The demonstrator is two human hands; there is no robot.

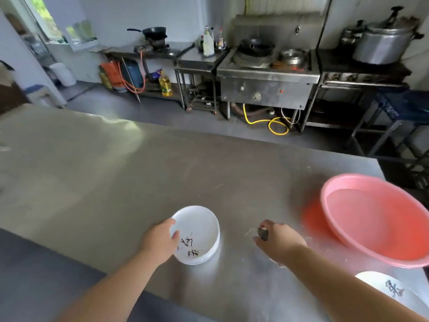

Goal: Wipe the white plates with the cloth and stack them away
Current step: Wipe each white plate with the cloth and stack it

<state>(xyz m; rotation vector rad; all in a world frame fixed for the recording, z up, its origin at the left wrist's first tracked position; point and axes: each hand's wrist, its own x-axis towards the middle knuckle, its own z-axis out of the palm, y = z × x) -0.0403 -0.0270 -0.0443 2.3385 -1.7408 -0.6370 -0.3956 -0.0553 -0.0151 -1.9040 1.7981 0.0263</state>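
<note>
Stacked white plates [202,226], black lettering, lone plate [380,287] lower right, dark cloth [263,234]

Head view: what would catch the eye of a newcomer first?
The pink basin on the right side of the steel table stands out most. Near the front, the left hand holds the rim of a stack of white plates, and the right hand grips a dark cloth.

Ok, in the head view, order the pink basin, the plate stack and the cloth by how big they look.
1. Pink basin, clearly largest.
2. Plate stack.
3. Cloth, smallest, but mostly hidden in the right hand.
</note>
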